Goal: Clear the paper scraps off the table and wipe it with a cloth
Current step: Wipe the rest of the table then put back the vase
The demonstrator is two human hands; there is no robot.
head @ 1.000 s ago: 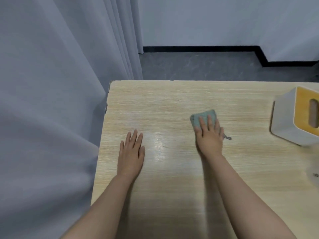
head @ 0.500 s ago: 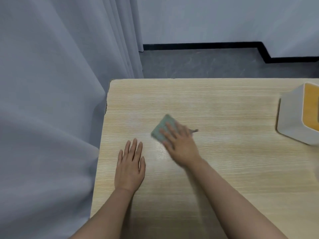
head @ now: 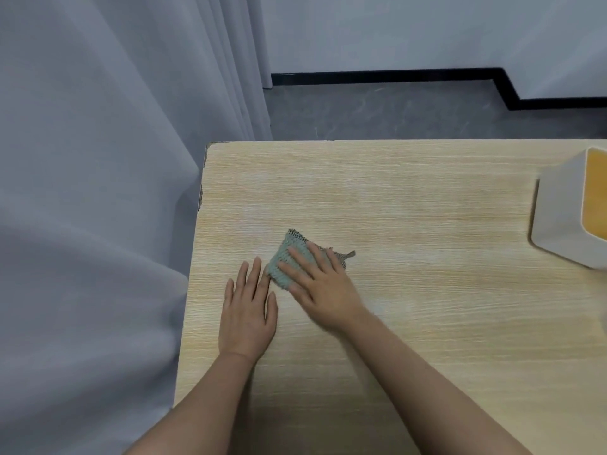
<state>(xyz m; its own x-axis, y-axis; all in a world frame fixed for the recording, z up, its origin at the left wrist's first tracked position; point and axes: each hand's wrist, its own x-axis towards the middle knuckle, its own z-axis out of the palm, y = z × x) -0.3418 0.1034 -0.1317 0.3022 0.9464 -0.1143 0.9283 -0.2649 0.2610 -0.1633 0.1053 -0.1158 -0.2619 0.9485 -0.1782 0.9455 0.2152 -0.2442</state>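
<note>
A grey curtain [head: 98, 192] fills the left of the view and hangs against the left edge of the counter [head: 427, 198], a pale wood-grain surface that extends to the right and bottom borders. Beyond the counter's far edge lie a grey floor [head: 394, 116] and a white wall with a black skirting strip [head: 377, 76]. A white box with an orange top face [head: 565, 218] stands at the right border, cut off by the frame, well apart from both hands. The left hand [head: 247, 318] lies flat on the counter near its left edge, palm down, fingers straight and close together, holding nothing. The right hand [head: 323, 287] sits just beside it, palm down with fingers extended and slightly spread, pressing on the cloth [head: 285, 262]. The cloth, a small grey-green knitted square with a short loop at its right corner, lies flat on the counter under the right fingers; its near-left corner is touching or almost touching the left index fingertip.
</note>
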